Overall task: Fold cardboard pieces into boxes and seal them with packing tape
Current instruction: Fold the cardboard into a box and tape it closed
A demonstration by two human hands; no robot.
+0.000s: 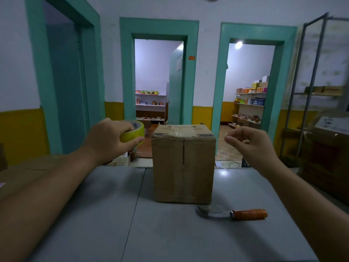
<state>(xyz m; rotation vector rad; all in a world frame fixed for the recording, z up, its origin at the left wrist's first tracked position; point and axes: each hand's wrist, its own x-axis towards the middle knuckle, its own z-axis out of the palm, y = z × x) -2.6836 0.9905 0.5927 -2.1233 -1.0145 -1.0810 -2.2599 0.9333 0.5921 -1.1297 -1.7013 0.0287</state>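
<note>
Gripping a yellow-green tape roll [135, 132] with the left hand [108, 140], left of centre in the frame, fingers curled over the rim and thumb clamped underneath. Holds the roll raised off the grey table [94, 214], near the upper left corner of the cardboard box [183, 167], apparently apart from it. Keeps the right hand [251, 146] lifted at the same height right of the box, fingers loosely curled, thumb and forefinger tips drawn close; cannot tell whether pinching anything. Shows the box upright at centre frame on the table, top flaps closed under clear tape, a seam down the near face. Leaves a knife [232, 213] with an orange wooden handle flat on the table, just in front of the box's lower right corner. Looks through two teal-framed doorways toward stocked shelves in the upper half.
</note>
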